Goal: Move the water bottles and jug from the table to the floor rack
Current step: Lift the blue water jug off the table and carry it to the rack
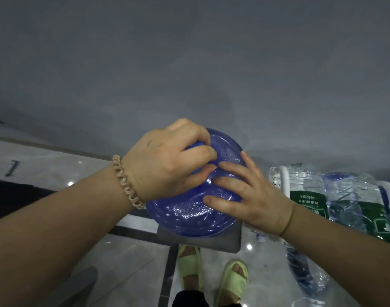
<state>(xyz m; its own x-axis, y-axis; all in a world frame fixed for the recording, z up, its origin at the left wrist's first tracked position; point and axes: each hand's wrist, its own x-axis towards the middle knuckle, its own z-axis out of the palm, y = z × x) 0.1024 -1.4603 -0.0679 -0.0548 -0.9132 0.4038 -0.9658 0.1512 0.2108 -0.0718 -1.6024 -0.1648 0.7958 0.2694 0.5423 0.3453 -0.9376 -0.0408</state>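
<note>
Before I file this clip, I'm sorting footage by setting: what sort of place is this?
Probably an indoor room, perhaps a home or storeroom: glossy tiled floor, plain grey wall, and shrink-wrapped water bottles in a white rack near the blue jug.

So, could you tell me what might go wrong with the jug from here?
Only the left hand grips the blue jug; the right hand just lies flat on it, so it could slip. The open slippers are close below it, so a drop might hit bare toes.
</note>
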